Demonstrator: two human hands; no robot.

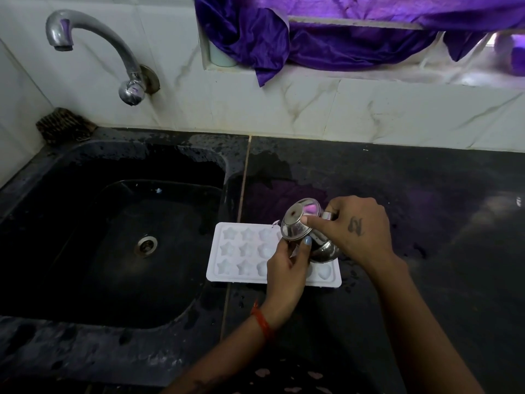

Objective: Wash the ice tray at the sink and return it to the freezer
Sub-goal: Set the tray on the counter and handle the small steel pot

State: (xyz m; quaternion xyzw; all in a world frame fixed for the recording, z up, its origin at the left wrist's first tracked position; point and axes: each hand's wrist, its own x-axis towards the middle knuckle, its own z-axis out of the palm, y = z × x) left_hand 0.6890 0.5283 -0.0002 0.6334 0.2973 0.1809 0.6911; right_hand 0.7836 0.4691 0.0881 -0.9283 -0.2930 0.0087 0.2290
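A white ice tray (pixel 241 253) with star and heart moulds lies flat on the black counter, just right of the sink (pixel 113 231). Over its right half a small steel pot (pixel 301 223) is tipped on its side, base toward the camera. My right hand (pixel 358 226) grips the pot from the right, forefinger laid across its body. My left hand (pixel 287 265) holds the pot from below, thumb against its lower side. A thin trickle of water shows at the pot's upper left edge. The tray's right moulds are partly hidden by my hands.
A steel tap (pixel 93 44) juts from the tiled wall above the sink and no water runs from it. A scrub brush (pixel 64 126) sits at the sink's back left corner. Purple cloth (pixel 312 38) hangs in the window ledge. The wet black counter (pixel 412 194) stretches right.
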